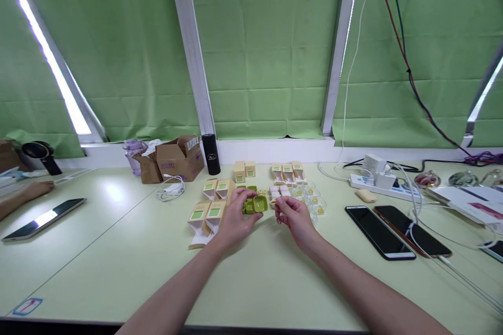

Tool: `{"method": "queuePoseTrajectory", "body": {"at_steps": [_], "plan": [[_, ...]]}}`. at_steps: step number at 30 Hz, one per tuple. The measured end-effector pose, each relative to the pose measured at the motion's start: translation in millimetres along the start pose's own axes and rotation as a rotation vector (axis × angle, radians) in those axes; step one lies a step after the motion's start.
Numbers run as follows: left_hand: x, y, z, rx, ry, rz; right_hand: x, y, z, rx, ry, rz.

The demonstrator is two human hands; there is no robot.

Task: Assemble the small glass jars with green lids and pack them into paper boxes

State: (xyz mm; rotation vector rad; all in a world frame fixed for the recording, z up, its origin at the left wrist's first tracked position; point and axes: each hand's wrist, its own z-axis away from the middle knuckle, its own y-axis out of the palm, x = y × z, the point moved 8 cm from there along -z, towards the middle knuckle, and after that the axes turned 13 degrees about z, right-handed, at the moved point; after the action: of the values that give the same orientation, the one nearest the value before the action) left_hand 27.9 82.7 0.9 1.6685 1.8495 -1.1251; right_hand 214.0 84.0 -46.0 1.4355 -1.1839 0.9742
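Near the middle of the table, my left hand (240, 218) is closed on a small green case (260, 203) whose square hollow faces up. Just right of it, my right hand (294, 218) pinches a tiny pale-tan piece (274, 201). Small open cartons with green labels (198, 215) stand left of my left hand. Behind the hands lie small pale pink blocks (280, 190). Clear round-cupped plastic trays (315, 201) rest behind and right of my right hand, with more small cartons (288, 172) farther back.
An open cardboard box (181, 159) and a black bottle (211, 154) stand at the back left. Phones (379, 233), cables and a power strip (387, 187) occupy the right. At far left, another person's hand (39, 188) is near a tablet (45, 219).
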Motion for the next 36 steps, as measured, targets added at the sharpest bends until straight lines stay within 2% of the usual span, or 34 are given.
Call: {"method": "queuePoseTrajectory", "body": {"at_steps": [8,15,26,30,36], "plan": [[-1,1.9,0,0.016,0.013,0.010,0,0,0,0.003,0.012,-0.010],[-4,3.4,0,0.036,0.031,0.022,11,8,3,0.075,-0.089,0.042],[-4,4.5,2,0.063,0.054,-0.009,15,8,3,0.065,-0.178,0.072],[-6,5.7,3,0.082,0.070,-0.007,17,5,5,0.011,-0.247,0.198],[-10,7.7,4,0.107,0.102,-0.024,35,3,17,-0.088,-0.484,0.526]]}}
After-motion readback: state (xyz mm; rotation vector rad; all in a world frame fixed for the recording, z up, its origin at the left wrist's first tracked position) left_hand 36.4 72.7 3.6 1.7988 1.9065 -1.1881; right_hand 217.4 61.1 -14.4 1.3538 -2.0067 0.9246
